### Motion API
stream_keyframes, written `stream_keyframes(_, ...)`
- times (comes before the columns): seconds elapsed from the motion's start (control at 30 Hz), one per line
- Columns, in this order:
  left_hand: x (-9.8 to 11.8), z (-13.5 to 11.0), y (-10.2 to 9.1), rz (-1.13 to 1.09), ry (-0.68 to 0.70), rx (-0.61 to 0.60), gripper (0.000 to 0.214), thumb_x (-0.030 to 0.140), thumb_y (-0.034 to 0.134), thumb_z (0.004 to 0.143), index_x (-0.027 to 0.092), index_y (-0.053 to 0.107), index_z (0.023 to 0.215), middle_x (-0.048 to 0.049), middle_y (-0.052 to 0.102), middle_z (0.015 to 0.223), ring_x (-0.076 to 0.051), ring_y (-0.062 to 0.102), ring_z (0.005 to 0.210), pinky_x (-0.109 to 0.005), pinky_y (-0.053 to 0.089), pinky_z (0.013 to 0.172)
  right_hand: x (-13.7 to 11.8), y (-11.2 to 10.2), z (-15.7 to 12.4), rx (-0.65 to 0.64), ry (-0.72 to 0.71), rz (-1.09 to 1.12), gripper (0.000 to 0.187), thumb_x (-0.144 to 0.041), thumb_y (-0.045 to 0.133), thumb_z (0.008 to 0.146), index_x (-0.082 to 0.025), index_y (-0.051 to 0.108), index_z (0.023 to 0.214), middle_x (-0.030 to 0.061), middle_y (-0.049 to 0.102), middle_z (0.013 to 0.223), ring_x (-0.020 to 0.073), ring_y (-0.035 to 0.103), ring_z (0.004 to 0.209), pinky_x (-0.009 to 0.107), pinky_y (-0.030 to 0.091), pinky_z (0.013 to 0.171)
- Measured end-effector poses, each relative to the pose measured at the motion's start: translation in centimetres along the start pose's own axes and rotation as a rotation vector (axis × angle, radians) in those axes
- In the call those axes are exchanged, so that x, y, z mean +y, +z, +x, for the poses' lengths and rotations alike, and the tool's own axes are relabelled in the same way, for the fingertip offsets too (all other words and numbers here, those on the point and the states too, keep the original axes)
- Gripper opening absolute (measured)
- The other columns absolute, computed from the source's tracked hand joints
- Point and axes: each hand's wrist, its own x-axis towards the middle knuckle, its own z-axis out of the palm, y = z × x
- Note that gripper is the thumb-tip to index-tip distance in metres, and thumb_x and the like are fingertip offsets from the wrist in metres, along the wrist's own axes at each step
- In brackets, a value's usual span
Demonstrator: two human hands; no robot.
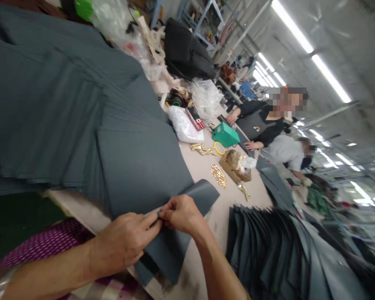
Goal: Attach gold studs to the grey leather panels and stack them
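A dark grey-green leather-like panel lies at the table's near edge, part of it folded and curled up. My left hand is closed on the panel's edge, thumb side toward the right hand. Fingertip to fingertip with it, my right hand pinches at the same spot. Anything small between the fingertips is hidden. Beyond my hands, a fanned stack of matching panels covers the left side of the table.
Another stack of panels stands at the right. Gold metal pieces, a cardboard box, a yellow tape ring, a green box-like object and a white bag lie farther back. A co-worker sits across the table.
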Motion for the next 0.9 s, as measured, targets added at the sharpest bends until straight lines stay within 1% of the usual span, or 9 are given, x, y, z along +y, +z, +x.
stream_keyframes(0.17,-0.7,-0.5,2.2,-0.012,0.012,0.097,0.064,0.0,0.044,0.066,0.021,0.064,0.123,-0.0106,0.066,0.121,-0.025,0.068,0.083,-0.037,0.055,0.076,-1.4,-1.3,0.6,-0.105,0.096,-0.035,0.007,-0.017,0.07,0.071,-0.019,0.066,0.065,-0.005,0.058,0.049,0.0118,0.059,0.049,0.018,0.049,0.045)
stream_keyframes(0.3,-1.3,-1.1,4.2,0.039,-0.006,0.152,0.061,-0.001,0.039,0.076,0.026,0.062,0.126,-0.0082,0.065,0.126,-0.026,0.069,0.092,-0.038,0.056,0.079,-1.9,-1.4,0.8,-0.113,0.063,-0.197,0.016,-0.022,0.073,0.073,-0.02,0.063,0.061,-0.0061,0.057,0.047,0.012,0.058,0.045,0.019,0.047,0.042)
stream_keyframes(0.47,-2.2,-1.2,5.5,0.105,0.014,0.272,0.062,-0.003,0.034,0.081,0.033,0.062,0.123,0.0001,0.067,0.123,-0.021,0.071,0.089,-0.036,0.058,0.079,-1.4,-2.2,1.1,-0.204,0.028,-0.198,0.021,-0.027,0.083,0.069,-0.019,0.064,0.062,-0.0065,0.058,0.048,0.013,0.062,0.051,0.019,0.05,0.048)
stream_keyframes(0.53,-2.2,-1.0,5.0,0.096,0.031,0.301,0.064,-0.005,0.033,0.08,0.032,0.062,0.123,-0.0002,0.068,0.122,-0.02,0.071,0.088,-0.034,0.058,0.079,-1.0,-3.1,0.7,-0.025,-0.106,-0.227,0.019,-0.033,0.084,0.069,-0.021,0.07,0.073,-0.0047,0.067,0.061,0.0141,0.067,0.065,0.019,0.052,0.06)
stream_keyframes(0.6,-1.7,-0.9,3.9,0.089,0.061,0.278,0.065,-0.007,0.032,0.079,0.029,0.06,0.125,-0.003,0.067,0.124,-0.02,0.071,0.091,-0.032,0.058,0.08,-0.5,-4.5,0.1,0.309,-0.21,-0.26,0.023,-0.038,0.078,0.077,-0.022,0.074,0.094,0.0012,0.074,0.091,0.0178,0.068,0.092,0.024,0.052,0.081)
stream_keyframes(0.67,-1.1,-0.7,2.5,0.093,0.094,0.238,0.063,-0.007,0.033,0.077,0.025,0.06,0.125,-0.0065,0.067,0.123,-0.02,0.07,0.094,-0.031,0.057,0.082,0.3,-6.2,-0.4,0.554,-0.214,-0.237,0.034,-0.035,0.068,0.087,-0.017,0.069,0.116,0.0118,0.067,0.122,0.0242,0.057,0.121,0.034,0.041,0.103)
stream_keyframes(0.7,-0.9,-0.6,1.9,0.103,0.108,0.228,0.062,-0.006,0.034,0.077,0.023,0.06,0.125,-0.0077,0.068,0.121,-0.02,0.07,0.093,-0.03,0.058,0.08,0.8,-7.1,-0.4,0.582,-0.203,-0.21,0.038,-0.032,0.064,0.089,-0.013,0.065,0.122,0.0167,0.062,0.13,0.0272,0.05,0.128,0.039,0.035,0.109)
stream_keyframes(0.77,-0.6,-0.5,1.0,0.12,0.136,0.222,0.058,-0.005,0.036,0.079,0.022,0.06,0.124,-0.0083,0.069,0.115,-0.019,0.071,0.086,-0.028,0.058,0.074,2.1,-8.6,0.0,0.559,-0.178,-0.141,0.042,-0.03,0.067,0.086,-0.009,0.065,0.122,0.0209,0.062,0.129,0.0308,0.051,0.127,0.044,0.033,0.109)
stream_keyframes(0.9,-0.6,-1.0,0.3,0.089,0.228,0.269,0.048,0.002,0.036,0.089,0.025,0.06,0.124,-0.0072,0.07,0.11,-0.016,0.069,0.079,-0.025,0.057,0.069,3.9,-10.2,0.1,0.415,-0.153,0.036,0.039,-0.028,0.076,0.073,-0.014,0.074,0.11,0.0115,0.074,0.106,0.024,0.067,0.099,0.036,0.049,0.091)
